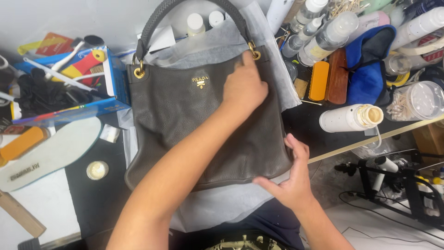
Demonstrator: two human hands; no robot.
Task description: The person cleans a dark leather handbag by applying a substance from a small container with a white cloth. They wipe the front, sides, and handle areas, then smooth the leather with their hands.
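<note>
A dark grey leather handbag (185, 125) with a braided handle (155, 23) and gold rings lies flat on white tissue paper (217, 206) in front of me. My left hand (245, 88) reaches across it and presses on its upper right part, fingertips at the rim beside the right gold ring (254, 52). My right hand (289, 178) is at the bag's lower right corner, fingers spread. Its thumb lies along the bottom edge and its fingers touch the side edge.
Left of the bag are a blue box (99, 88) of brushes and tools, a white insole (51, 153), a small round tin (97, 170) and a wooden handle (18, 213). To the right stand several bottles (326, 39), an orange brush (319, 81), a blue cloth (367, 69), a lying white bottle (349, 118) and a cotton swab jar (418, 99).
</note>
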